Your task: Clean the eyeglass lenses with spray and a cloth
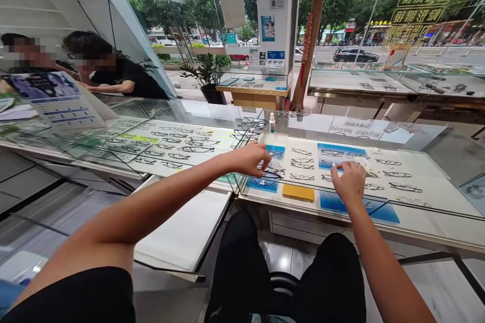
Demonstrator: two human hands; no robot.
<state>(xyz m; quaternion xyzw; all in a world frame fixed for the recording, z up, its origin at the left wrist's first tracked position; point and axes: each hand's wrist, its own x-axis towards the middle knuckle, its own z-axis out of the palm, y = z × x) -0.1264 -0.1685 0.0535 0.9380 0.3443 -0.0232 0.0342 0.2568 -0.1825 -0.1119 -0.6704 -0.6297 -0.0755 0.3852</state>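
Observation:
My left hand [254, 158] is above the glass counter, its fingers curled in a pinch. A dark pair of eyeglasses [273, 174] extends from its fingertips; the hand covers part of it. My right hand [349, 180] is over the counter farther right, fingers bent around a crumpled white cloth [368, 167] that sticks out past the knuckles. Beneath the glass, between the hands, lie several eyeglass frames [302, 163] in a column. A small spray bottle [272, 123] stands upright beyond my left hand.
A yellow block [298, 193] and blue mats [341, 202] lie in the glass showcase [424, 212]. More frames [252, 126] are piled on the left counter, near a standing calendar [56, 101]. Two people sit at the far left. An open white drawer [178, 232] extends beside my legs.

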